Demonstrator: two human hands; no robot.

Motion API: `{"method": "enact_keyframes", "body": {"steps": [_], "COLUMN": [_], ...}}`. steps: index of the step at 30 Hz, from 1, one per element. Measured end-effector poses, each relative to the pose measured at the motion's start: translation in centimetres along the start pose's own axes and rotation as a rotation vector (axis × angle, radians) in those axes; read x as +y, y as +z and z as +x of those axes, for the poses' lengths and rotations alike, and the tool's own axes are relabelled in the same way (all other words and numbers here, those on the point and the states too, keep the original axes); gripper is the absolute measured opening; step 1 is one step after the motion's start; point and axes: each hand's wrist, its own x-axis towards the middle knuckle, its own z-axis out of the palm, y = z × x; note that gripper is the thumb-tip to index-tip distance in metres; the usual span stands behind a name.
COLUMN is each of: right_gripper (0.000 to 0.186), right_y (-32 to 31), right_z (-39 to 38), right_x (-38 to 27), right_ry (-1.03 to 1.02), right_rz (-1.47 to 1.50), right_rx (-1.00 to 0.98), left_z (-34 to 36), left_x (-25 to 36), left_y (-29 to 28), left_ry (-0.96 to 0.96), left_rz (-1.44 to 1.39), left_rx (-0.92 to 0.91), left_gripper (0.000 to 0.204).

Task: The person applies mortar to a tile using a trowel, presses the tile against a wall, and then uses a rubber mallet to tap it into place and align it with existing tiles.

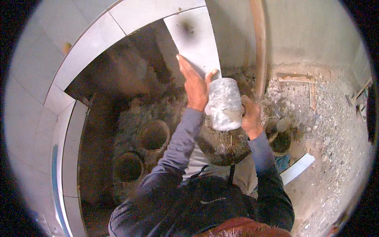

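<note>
My left hand [194, 89] reaches up with fingers and thumb stretched apart, at the lower end of a white tile strip [197, 37]. Its fingertips lie along the strip's left edge, and its thumb points toward the right edge. A dark smudge marks the strip's upper part. Beside that hand is a mug-shaped container [225, 104], crusted whitish grey. My right hand [251, 117] is closed at its right side; the container partly hides the fingers. The inside of the container does not show.
White tiles [90, 39] edge a dark recess at the left. Two round, dark-mouthed pots [153, 135] [128, 167] stand below my left forearm, and a bucket [279, 136] is right of my right wrist. A wooden post [259, 47] leans on the wall. Rubble and a tile offcut [298, 169] lie right.
</note>
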Motion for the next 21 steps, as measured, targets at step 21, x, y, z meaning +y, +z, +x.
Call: {"method": "enact_keyframes", "body": {"steps": [21], "right_gripper": [0.038], "right_y": [3.3], "right_z": [3.2], "right_x": [2.5], "right_ry": [0.142], "right_rz": [-0.144], "right_rx": [-0.127], "left_z": [-5.2], "left_x": [-4.7], "left_y": [2.3], "left_ry": [0.053], "left_rz": [0.169], "left_rx": [-0.117], "left_gripper": [0.071]}}
